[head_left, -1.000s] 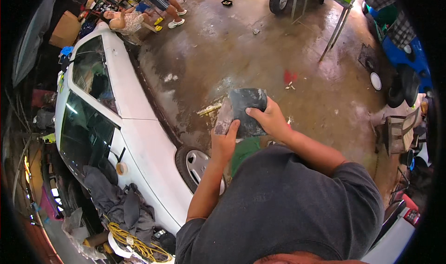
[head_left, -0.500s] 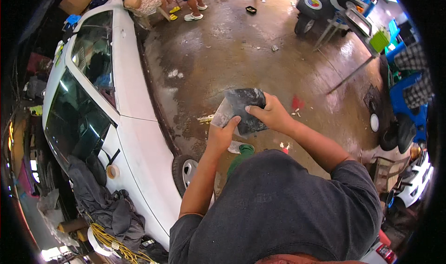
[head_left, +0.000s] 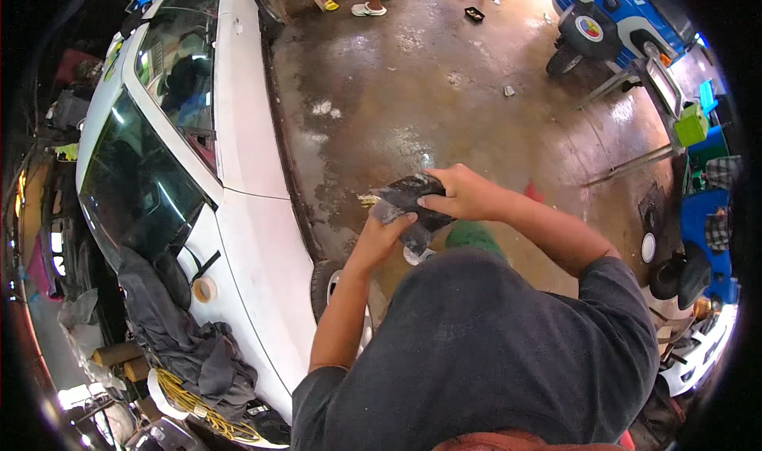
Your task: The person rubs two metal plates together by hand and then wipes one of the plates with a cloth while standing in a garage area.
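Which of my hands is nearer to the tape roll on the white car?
Left. The left hand is to the right of the tape roll, apart from it; the right hand, gripping the dark sheet, is farther right.

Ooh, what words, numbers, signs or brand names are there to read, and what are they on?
Blue vehicle: white letters, but I won't copy them out.
Spare wheel cover on its back: round coloured badge, too small to read.
Dark shirt: faint marks, too blurred to read.
Dark sheet in both hands: no writing I can make out.
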Demonstrator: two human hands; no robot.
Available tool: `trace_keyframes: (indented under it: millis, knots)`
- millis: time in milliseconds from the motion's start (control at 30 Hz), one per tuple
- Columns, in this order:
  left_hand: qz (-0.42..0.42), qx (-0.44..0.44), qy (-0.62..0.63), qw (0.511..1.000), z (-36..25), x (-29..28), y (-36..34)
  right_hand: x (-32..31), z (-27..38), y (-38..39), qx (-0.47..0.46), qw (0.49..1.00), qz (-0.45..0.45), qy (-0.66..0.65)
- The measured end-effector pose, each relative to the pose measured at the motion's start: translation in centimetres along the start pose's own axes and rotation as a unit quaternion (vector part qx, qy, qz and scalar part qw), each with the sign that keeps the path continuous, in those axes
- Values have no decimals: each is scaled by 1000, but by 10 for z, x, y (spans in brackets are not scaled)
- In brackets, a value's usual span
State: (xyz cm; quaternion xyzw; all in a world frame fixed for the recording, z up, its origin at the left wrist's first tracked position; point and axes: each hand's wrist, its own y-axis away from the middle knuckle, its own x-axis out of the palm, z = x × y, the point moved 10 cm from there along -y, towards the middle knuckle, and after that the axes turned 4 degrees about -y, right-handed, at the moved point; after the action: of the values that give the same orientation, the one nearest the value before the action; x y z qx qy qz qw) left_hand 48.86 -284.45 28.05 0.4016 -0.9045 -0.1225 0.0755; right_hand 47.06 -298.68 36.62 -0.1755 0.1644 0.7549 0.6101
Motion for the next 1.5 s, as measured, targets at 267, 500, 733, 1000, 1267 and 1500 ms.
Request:
trace_keyframes:
  millis: [267,500,733,1000,1267,1500]
  knots:
    - [-242,55,-84,965,-35,-59,-40,1,-89,-71,125,876,-230,-405]
    - [-269,106,-47,956,-104,-73,-113,-62,-77,-157,70,933,-116,-335]
    - [-232,61,4,971,-116,-83,-200,-142,-66,-219,5,964,-34,-265]
    - [-198,42,-55,978,-140,-71,-265,-195,-76,-260,-77,984,68,-146]
    - [-208,46,37,976,-140,-80,-313,-221,-107,-294,-28,986,6,-166]
    - [-261,202,49,943,-175,-118,-357,-223,-154,-333,52,874,-182,-448]
